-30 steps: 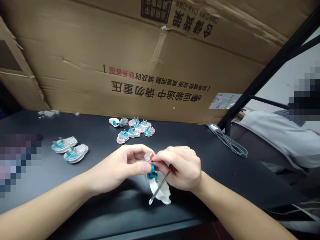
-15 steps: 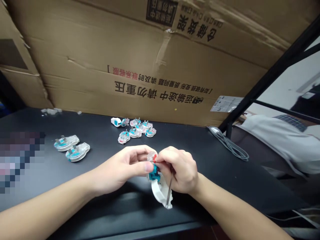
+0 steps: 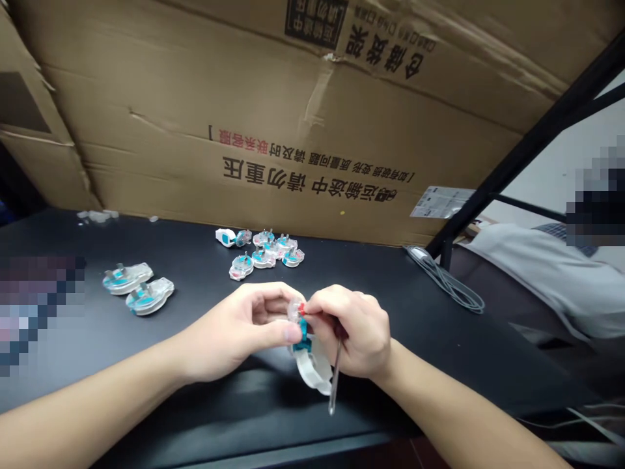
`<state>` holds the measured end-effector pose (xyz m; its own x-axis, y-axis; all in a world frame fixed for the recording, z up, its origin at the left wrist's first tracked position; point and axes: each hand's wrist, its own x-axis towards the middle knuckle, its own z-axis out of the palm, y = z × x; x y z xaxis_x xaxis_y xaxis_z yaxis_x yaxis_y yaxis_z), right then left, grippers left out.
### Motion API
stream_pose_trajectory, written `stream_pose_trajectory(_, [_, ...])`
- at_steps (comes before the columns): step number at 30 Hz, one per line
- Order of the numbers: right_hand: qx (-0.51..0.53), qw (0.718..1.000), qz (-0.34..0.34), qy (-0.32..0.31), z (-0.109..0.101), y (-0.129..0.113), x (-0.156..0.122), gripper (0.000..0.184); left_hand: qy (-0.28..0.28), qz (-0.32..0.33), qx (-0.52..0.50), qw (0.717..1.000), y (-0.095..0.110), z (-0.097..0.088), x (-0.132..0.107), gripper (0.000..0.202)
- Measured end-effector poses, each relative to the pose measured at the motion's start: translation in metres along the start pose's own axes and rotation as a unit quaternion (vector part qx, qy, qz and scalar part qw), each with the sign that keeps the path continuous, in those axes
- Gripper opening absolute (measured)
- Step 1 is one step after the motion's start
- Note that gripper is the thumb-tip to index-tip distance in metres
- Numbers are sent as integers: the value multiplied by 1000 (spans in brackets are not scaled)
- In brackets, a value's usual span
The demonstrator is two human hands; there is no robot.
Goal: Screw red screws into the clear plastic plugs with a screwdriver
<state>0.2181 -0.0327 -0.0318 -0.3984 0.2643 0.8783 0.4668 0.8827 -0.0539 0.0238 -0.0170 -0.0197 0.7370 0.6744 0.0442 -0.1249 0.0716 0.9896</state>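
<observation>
Closest to us, the left hand point(image 3: 239, 332) is curled, with thumb and fingers pinching the clear top of a plug point(image 3: 295, 311). The plug is held up between both hands, above the bench, with its teal insert point(image 3: 303, 330) and white casing point(image 3: 312, 368) hanging below. The right hand point(image 3: 354, 332) is also closed, its fingertips point(image 3: 312, 312) at the same clear part, beside a small red piece point(image 3: 302, 308). A metal screwdriver shaft point(image 3: 335, 378) points down from that fist; the fingers hide its handle.

Farther out on the black bench point(image 3: 146, 384), two clear-and-teal plugs point(image 3: 138, 291) lie side by side to the left. Ahead sits a tight cluster of similar plugs point(image 3: 266, 253), with a white-backed one point(image 3: 233, 238) just beside it. To the right lies a coiled grey cable point(image 3: 446, 284).

We see pale cloth point(image 3: 541, 277) past a black metal frame point(image 3: 532, 150). A large printed cardboard box point(image 3: 293, 156) stands along the bench's far edge and blocks the view beyond.
</observation>
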Motion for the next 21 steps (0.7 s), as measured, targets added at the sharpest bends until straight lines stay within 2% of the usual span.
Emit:
stream_pose_trajectory(12, [4,1000,-7,-1,-1,2,0,13,-17,20,-18,1000,-3,-2,0,18])
stream_pose_trajectory(21, [-26,1000,-6,-14,-3,0,4,10,6,11,22,1000,0,-4,0,15])
